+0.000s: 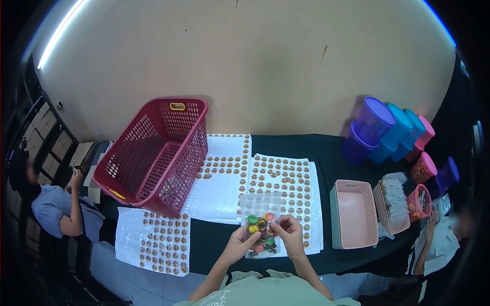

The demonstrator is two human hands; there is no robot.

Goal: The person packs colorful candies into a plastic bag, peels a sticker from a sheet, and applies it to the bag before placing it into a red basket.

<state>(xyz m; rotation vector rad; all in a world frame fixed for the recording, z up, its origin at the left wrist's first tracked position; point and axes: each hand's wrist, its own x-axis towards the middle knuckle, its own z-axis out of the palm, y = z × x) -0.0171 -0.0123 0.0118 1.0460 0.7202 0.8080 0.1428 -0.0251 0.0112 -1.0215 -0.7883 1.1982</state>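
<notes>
Dark-covered table (265, 145), its left end hidden by a red basket (178, 153). Left hand (239, 246) and right hand (290, 234) grip a clear pouch (262, 204) above the front edge; its lower contents are indistinct.

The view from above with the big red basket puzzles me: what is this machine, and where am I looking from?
No machine here: a person works bare-handed, and this single picture comes from a camera worn on their head, looking forward and down. The left hand and right hand hold a clear bag of colorful small pieces. On the dark table lie white sheets dotted with round brown prints, the red basket, a pink tray and lidded tubs.
</notes>
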